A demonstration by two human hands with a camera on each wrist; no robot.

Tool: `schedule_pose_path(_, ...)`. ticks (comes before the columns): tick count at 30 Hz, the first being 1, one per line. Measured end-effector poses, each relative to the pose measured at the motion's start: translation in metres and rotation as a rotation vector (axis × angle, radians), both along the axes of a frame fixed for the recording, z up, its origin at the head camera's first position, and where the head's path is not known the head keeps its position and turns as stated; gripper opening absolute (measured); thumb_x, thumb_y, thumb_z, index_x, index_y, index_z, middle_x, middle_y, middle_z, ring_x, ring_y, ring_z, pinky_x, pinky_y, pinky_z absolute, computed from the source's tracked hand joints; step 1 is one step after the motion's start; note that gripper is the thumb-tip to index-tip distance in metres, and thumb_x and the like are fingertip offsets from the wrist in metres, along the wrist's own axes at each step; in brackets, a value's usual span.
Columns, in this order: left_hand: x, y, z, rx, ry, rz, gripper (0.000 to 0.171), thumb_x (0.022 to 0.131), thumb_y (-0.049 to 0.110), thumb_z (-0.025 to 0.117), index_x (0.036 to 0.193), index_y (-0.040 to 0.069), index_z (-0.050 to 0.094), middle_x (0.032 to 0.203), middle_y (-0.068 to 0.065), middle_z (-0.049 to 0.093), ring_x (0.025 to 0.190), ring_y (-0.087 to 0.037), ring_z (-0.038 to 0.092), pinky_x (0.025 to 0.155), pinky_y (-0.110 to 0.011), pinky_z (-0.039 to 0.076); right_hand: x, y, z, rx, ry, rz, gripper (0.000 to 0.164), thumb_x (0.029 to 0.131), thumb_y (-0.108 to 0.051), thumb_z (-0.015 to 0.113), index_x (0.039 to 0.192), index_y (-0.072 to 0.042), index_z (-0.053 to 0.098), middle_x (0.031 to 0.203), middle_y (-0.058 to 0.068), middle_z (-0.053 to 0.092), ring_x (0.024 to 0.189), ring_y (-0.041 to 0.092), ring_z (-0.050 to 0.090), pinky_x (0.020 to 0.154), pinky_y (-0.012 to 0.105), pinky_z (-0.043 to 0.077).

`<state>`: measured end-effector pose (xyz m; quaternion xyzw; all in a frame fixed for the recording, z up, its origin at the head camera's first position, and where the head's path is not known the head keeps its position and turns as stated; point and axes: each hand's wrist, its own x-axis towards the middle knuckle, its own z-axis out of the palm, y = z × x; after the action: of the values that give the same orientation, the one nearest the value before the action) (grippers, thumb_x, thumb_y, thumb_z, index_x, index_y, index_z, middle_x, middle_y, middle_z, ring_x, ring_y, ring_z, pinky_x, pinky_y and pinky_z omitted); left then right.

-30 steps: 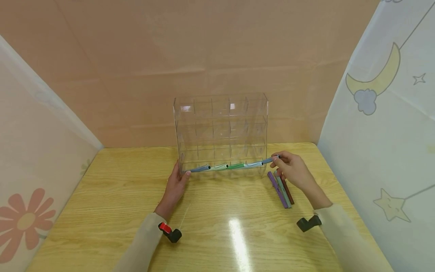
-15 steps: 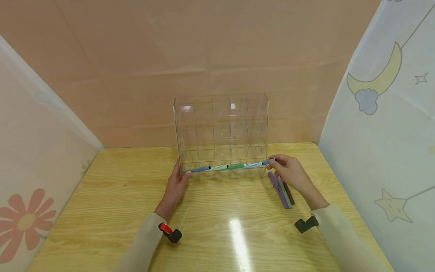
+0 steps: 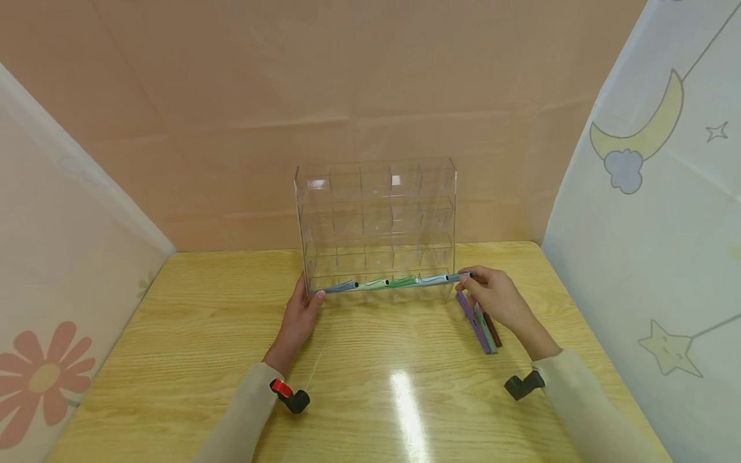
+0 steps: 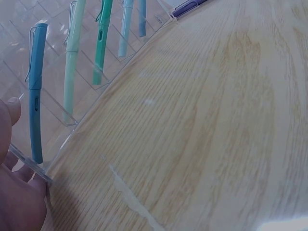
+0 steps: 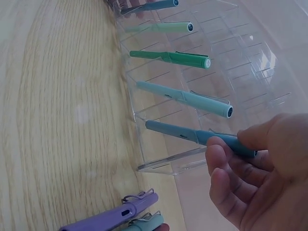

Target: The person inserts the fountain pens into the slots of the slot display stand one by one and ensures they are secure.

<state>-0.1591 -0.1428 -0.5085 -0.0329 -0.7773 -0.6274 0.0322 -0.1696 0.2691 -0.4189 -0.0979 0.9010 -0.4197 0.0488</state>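
My right grip (image 3: 496, 294) pinches rightmost blue pen (image 5: 175, 131) | left grip (image 3: 298, 316) holds clear rack (image 3: 376, 222) | likely seating; next calls for release

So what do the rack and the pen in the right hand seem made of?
Rack: glossy and clear, probably acrylic; the backdrop shows through, with bright glints. Pen: likely satin plastic, evenly blue without sharp glints; its thin clip looks like metal wire.

My right hand (image 3: 499, 297) pinches a slim blue pen (image 3: 454, 278) at the clear plastic compartmented rack (image 3: 378, 225) my left hand (image 3: 299, 316) grips.
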Motion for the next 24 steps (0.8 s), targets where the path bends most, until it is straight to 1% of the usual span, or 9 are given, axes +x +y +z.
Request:
schedule_pose_path(4, 0.001, -0.001, -0.001, 0.003, -0.014, -0.002, 0.074, 0.114, 0.022, 0.053, 0.174, 0.02, 0.01, 0.181, -0.012, 0.013, 0.169, -0.035, 0.011, 0.135, -0.06, 0.017, 0.0, 0.0, -0.002, 0.01, -0.004, -0.001, 0.039, 0.114, -0.029, 0.053, 0.137, 0.001, 0.063, 0.113, 0.027, 0.074, 0.069, 0.031, 0.069, 0.051, 0.03, 0.053)
schedule_pose_path(10, -0.002, -0.001, -0.003, 0.014, 0.0, -0.005, 0.074, 0.113, 0.022, 0.053, 0.174, 0.021, 0.011, 0.181, -0.011, 0.013, 0.169, -0.035, 0.011, 0.135, -0.06, 0.018, 0.0, 0.008, 0.003, -0.009, -0.013, 0.0, 0.055, 0.114, -0.04, 0.051, 0.149, 0.002, 0.054, 0.122, 0.028, 0.072, 0.07, 0.027, 0.072, 0.057, 0.034, 0.058)
schedule_pose_path(14, -0.002, -0.001, -0.004, 0.019, -0.002, -0.008, 0.074, 0.113, 0.024, 0.054, 0.174, 0.021, 0.011, 0.181, -0.011, 0.014, 0.169, -0.035, 0.012, 0.135, -0.06, 0.017, -0.001, 0.017, 0.006, -0.024, -0.002, -0.024, 0.056, 0.115, -0.043, 0.045, 0.146, 0.003, 0.055, 0.12, 0.028, 0.071, 0.07, 0.025, 0.071, 0.058, 0.033, 0.059)
schedule_pose_path(18, -0.002, -0.001, -0.004, 0.028, 0.004, -0.011, 0.074, 0.113, 0.023, 0.054, 0.174, 0.02, 0.011, 0.181, -0.01, 0.014, 0.169, -0.035, 0.012, 0.136, -0.059, 0.017, -0.001, 0.025, 0.006, -0.004, 0.016, -0.045, 0.057, 0.116, -0.043, 0.039, 0.142, 0.004, 0.057, 0.116, 0.027, 0.072, 0.068, 0.025, 0.07, 0.056, 0.033, 0.057)
schedule_pose_path(21, -0.002, -0.001, -0.004, 0.031, 0.011, -0.013, 0.074, 0.113, 0.022, 0.054, 0.174, 0.019, 0.011, 0.181, -0.011, 0.014, 0.169, -0.035, 0.012, 0.136, -0.059, 0.016, -0.002, 0.029, 0.004, 0.022, 0.011, -0.058, 0.057, 0.116, -0.044, 0.039, 0.14, 0.005, 0.057, 0.113, 0.026, 0.072, 0.066, 0.024, 0.067, 0.055, 0.033, 0.055)
schedule_pose_path(24, -0.002, -0.001, -0.003, 0.032, 0.006, -0.017, 0.075, 0.114, 0.022, 0.053, 0.174, 0.02, 0.009, 0.181, -0.011, 0.014, 0.169, -0.035, 0.012, 0.136, -0.059, 0.017, -0.003, 0.032, 0.0, 0.048, -0.008, -0.077, 0.055, 0.116, -0.042, 0.042, 0.139, 0.005, 0.058, 0.111, 0.026, 0.071, 0.063, 0.023, 0.065, 0.054, 0.032, 0.053)
